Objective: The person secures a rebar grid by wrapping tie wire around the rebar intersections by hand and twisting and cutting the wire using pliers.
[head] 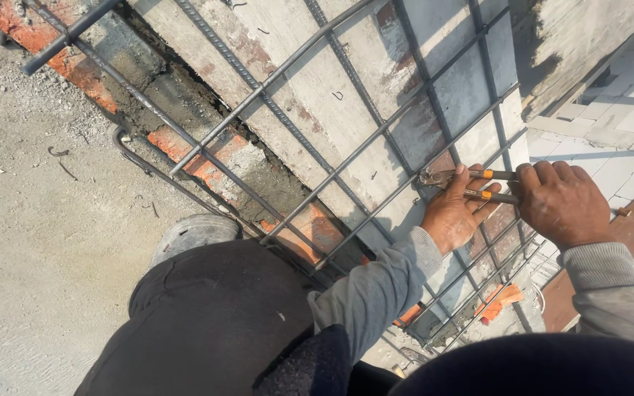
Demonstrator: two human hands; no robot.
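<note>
Head view, looking down. We are working both hands at one crossing of a rebar grid (317, 132) that is leaning over a grey formwork board (346, 95) and a course of red brick (199, 158). The left hand (453, 213) is curling closed around the forward part of a pair of pincers (464, 185), thumb lying along the tool, so that the head is being steadied close to the bars. The right hand (563, 202) is clenching shut over the rear of the handles, knuckles upward, which is where squeezing gives the most leverage. The pincers are lying roughly level, their metal head touching a slanting bar near the crossing, with orange bands showing on the handles between the two hands.

We are standing with one dark trouser leg (207, 323) and the toe of a boot (192, 233) just beside the foot of the grid, on a rough concrete slab (38, 242); this is keeping the body near the bars.

Hard to make out: we are not seeing any tie wire at the pincer head, nor how far the head is opened. The handle ends are hidden inside the right fist. The grid's lower bars are cut off by grey sleeves (383, 286). An orange piece (504, 299) below the bars is too small to identify.
</note>
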